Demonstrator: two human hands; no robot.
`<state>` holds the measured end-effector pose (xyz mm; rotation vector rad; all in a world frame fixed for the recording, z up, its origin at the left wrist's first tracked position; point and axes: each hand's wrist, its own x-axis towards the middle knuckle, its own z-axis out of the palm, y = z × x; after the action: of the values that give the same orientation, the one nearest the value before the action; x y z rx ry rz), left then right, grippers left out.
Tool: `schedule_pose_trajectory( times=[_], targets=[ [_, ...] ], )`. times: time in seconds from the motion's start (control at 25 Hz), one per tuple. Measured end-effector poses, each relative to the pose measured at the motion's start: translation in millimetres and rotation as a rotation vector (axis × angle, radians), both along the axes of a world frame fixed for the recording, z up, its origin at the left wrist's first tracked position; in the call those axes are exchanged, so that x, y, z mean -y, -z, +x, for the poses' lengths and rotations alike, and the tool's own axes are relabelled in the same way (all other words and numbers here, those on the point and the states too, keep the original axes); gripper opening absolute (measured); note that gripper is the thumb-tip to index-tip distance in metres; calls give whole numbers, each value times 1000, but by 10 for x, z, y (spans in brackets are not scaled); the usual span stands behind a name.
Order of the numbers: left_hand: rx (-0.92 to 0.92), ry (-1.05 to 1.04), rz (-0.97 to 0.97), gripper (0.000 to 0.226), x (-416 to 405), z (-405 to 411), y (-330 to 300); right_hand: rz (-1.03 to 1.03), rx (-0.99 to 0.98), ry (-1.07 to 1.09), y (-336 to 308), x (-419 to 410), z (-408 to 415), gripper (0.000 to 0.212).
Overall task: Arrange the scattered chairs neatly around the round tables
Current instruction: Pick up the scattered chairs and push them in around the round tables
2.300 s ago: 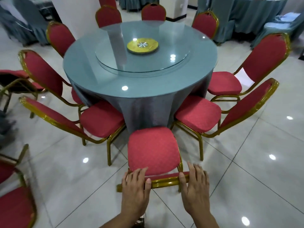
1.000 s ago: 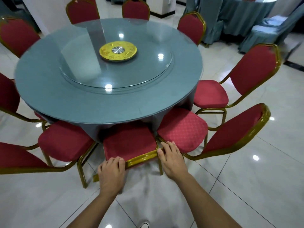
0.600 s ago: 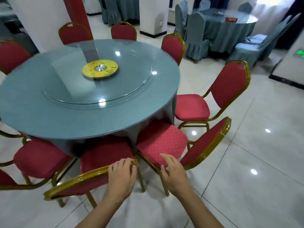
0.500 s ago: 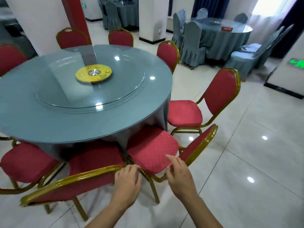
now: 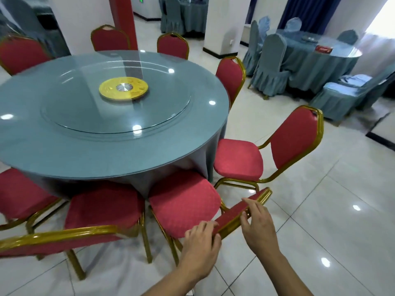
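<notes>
Chair (image 5: pixel 183 201) beside the previous one now has both hands' fingers (image 5: pixel 250 210) curled over its backrest.

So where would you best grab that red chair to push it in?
By the gold top rail of its backrest, from behind, one hand toward each end. The rail faces the person; the seat points at the round table. Left hand and right hand are there.

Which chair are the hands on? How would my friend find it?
Find the big round table with the gold disc. At its near right edge, one red chair has both hands, left hand and right hand, on its backrest; neighbouring chairs stand untouched.
</notes>
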<state>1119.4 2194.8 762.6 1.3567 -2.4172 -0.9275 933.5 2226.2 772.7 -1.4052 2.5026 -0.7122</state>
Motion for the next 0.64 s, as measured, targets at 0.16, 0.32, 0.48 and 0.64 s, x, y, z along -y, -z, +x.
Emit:
schedule_pose_trajectory(
  times=[0.16, 0.32, 0.48, 0.64],
  targets=[
    [94, 23, 175, 51, 4, -552, 75, 170, -62, -11, 110, 209, -590, 37],
    [211, -112, 243, 54, -19, -809, 183, 334, -96, -164, 311, 458, -1052, 40],
    [265, -308, 312, 52, 73, -1083, 211, 344, -46, -288, 433, 789, -1448, 41],
    [289, -587, 223, 53, -39, -1271, 167, 283, 45, -373, 462, 798, -1740, 31]
  ],
)
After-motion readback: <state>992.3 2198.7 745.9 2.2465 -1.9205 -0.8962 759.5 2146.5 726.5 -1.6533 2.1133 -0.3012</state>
